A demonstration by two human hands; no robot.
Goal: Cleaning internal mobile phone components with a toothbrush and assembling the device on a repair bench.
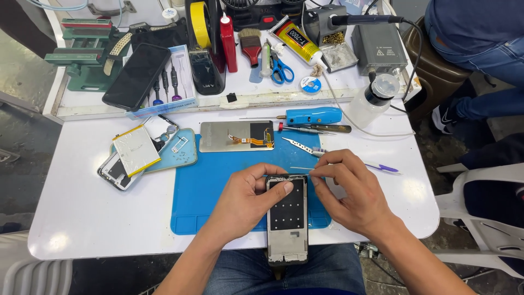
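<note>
A white table (82, 218) carries the work, and a blue mat (218, 180) is spread across its middle; on the near edge of the mat, overhanging toward the lap, a phone frame (287, 218) is laid flat, stripped of screen and back, its dark inner plate exposed. The dismantling is judged to be well advanced: a detached screen panel (229, 135) with an orange ribbon cable is set face down at the far edge of the mat; a light blue back cover (180, 150) is parked to the left, partly under a silvery battery (135, 148), with another bare frame beneath it; what is left appears to be fine work along the top edge of the frame, though its exact nature cannot be told.

The left hand (245, 199) is curled onto the top left corner of the frame, thumb pressed across the upper edge, fingers closed around the side, so the frame is pinned in place; the right hand (349, 191) is pinched shut on thin tweezers (301, 169), whose tip is held level just above the frame's top edge; whether the tip touches anything cannot be told.

Farther off, a blue electric screwdriver (314, 115) is lying to the right of the screen panel; a spare metal pry tool (300, 145) rests just beyond the right hand.
</note>
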